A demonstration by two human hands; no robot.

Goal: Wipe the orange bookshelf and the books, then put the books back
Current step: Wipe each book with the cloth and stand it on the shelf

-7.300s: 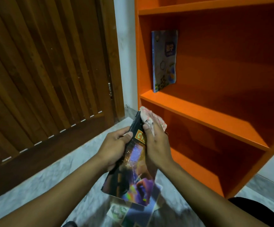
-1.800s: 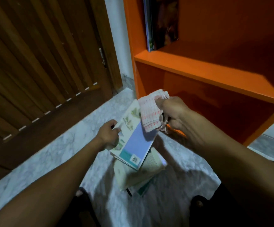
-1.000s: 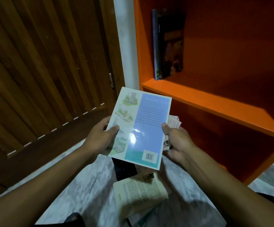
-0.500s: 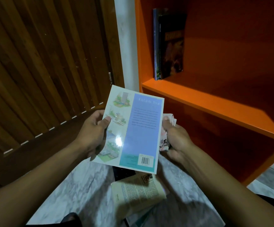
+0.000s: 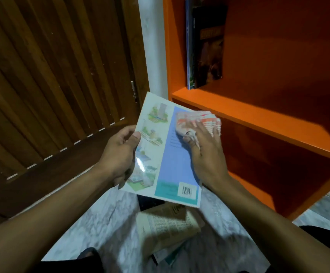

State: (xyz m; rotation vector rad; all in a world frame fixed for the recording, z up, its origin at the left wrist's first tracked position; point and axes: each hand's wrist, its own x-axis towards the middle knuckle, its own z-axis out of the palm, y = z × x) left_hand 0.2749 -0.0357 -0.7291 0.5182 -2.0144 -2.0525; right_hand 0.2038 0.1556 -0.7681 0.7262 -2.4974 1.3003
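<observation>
My left hand (image 5: 118,154) grips the left edge of a pale blue and white book (image 5: 160,160), back cover up, held in front of the orange bookshelf (image 5: 258,123). My right hand (image 5: 205,152) presses a white and red striped cloth (image 5: 197,121) flat onto the upper right part of that cover. Two books (image 5: 205,46) stand upright at the left end of the middle shelf. A small pile of books (image 5: 166,225) lies on the marble floor under the held book.
A dark slatted wooden door (image 5: 51,75) fills the left side, with a strip of white wall (image 5: 152,46) between it and the shelf. The lower shelf compartment (image 5: 268,174) stands open at right. Grey marble floor (image 5: 105,223) lies below my arms.
My right hand has moved from the book's right edge up onto the cover, spreading the cloth over it. The left hand keeps its hold and the book has tilted slightly.
</observation>
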